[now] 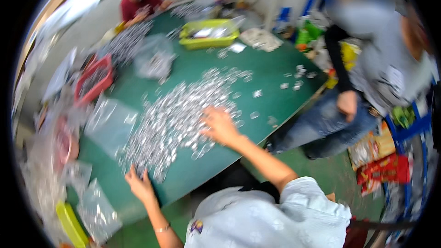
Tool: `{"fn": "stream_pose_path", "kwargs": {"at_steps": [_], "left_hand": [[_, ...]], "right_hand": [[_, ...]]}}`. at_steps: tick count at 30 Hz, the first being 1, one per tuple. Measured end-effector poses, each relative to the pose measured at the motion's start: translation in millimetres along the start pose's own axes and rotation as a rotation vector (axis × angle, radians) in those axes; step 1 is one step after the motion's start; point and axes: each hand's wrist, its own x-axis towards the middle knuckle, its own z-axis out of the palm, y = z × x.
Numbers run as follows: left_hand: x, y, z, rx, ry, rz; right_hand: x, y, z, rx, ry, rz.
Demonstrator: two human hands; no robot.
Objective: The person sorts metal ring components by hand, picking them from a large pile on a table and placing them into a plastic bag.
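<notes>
A wide heap of small shiny ring-like pieces spreads over the green table. Fingers spread, my right hand rests on the heap's right side. At its near left end, my left hand is open with fingers apart, touching or just beside the outermost pieces. No piece can be made out in either hand. A few loose rings lie right of the heap. The picture is slightly blurred, so the pieces' exact kind cannot be told.
Left of the heap lie a flat see-through plastic bag and a red basket. Beyond it stand a filled plastic bag and a yellow-green basket. One person works at the far end; another sits at the right.
</notes>
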Motion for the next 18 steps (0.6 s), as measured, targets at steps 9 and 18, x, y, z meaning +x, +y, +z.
{"fn": "stream_pose_path", "kwargs": {"at_steps": [9, 18], "left_hand": [[-50.6, 78.7, -10.2, -0.381, -0.179, 0.072], [-55.8, 132.6, 17.5, -0.824, -0.695, 0.043]], "right_hand": [[-35.6, 20.5, -41.9, 0.19, 0.171, 0.278], [28.0, 25.9, -14.5, 0.014, 0.036, 0.212]]}}
